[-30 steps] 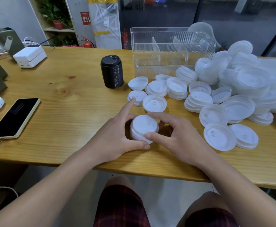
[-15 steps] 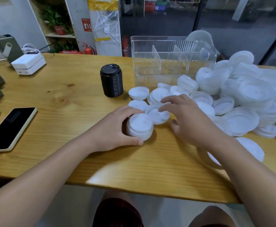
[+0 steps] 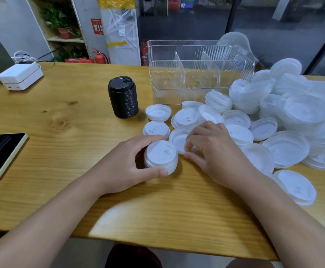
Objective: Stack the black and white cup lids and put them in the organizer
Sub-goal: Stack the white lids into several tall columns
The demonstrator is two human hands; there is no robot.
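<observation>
Crowding the organizer [image 3: 200, 74]: loose white lids [image 3: 285, 120], black stack [image 3: 123, 97].

Bright even indoor light, soft shadows beside black lid stack [image 3: 123, 97], glare patch on table [image 3: 61, 105] near edge, wide-angle bending at borders, forearms slightly blurred.

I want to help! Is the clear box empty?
Empty, it seems: through the clear organizer walls only dividers and table show, no lids.

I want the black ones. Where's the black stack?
In the head view, the black stack stands upright left of the organizer, beyond the left hand.
</observation>
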